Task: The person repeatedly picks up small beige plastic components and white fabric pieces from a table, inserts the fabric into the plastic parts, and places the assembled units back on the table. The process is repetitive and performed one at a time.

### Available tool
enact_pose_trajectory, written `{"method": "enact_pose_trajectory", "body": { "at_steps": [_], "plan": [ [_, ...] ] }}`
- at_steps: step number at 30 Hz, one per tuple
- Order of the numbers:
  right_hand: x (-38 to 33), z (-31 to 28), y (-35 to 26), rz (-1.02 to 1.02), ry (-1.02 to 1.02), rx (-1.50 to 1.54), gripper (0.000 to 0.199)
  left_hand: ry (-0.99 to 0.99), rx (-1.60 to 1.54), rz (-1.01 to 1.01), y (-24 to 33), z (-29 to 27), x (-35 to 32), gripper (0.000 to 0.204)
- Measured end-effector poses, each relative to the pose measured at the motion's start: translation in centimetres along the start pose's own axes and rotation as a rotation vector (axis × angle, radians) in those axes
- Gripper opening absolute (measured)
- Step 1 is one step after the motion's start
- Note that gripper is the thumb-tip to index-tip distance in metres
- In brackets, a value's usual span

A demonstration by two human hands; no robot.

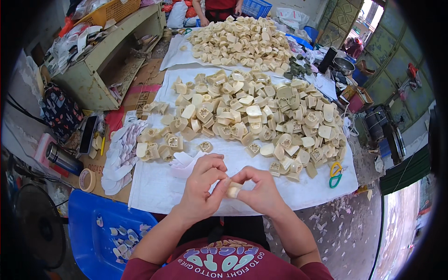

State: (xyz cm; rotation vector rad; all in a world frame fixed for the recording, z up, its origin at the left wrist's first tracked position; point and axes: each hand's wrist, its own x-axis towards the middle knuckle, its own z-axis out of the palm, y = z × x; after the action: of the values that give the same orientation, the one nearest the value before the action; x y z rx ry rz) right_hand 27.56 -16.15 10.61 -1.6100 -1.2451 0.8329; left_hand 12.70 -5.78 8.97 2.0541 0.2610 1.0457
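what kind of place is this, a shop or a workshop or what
Most likely a small workshop for hand piecework. A big pile of beige moulded pieces covers a white cloth, both hands hold one piece, and scissors lie nearby.

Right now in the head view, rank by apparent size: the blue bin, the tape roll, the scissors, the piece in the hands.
1. blue bin, nearest the camera
2. and 3. tape roll and scissors, look alike
4. beige piece, partly hidden by fingers
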Motion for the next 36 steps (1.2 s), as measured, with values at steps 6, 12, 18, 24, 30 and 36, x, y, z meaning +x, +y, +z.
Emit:
{"method": "enact_pose_trajectory", "body": {
  "at_steps": [6, 12, 18, 24, 30, 36],
  "plan": [
    [-1.2, -0.9, -2.2, -0.462, 0.098, -0.491, 0.043, 0.045, -0.59, -0.293, 1.2, -0.5, -2.2, 0.016],
    [-2.0, 0.6, -0.1, -0.191, 0.275, 0.588, 0.057, 0.134, -0.494, 0.059, 2.0, -0.9, -1.9, 0.021],
    [-3.2, 0.2, -0.1, -0.043, 0.031, 1.021, 0.019, 0.037, -0.165, 0.234, 2.2, -1.5, -2.0, 0.033],
    [-3.5, 1.1, -1.4, -0.056, 0.156, 0.729, 0.024, 0.099, 0.053, 0.22, 1.8, -0.5, -1.6, 0.034],
    [-3.1, 1.6, -1.8, -0.244, 0.22, 0.089, 0.03, 0.158, 0.033, 0.1, 1.3, 0.8, -2.0, 0.029],
    [-1.2, 1.7, -0.4, -0.599, 0.433, -0.297, 0.025, 0.241, -0.306, -0.107, 0.5, 1.9, -1.8, 0.021]
  ]
}}
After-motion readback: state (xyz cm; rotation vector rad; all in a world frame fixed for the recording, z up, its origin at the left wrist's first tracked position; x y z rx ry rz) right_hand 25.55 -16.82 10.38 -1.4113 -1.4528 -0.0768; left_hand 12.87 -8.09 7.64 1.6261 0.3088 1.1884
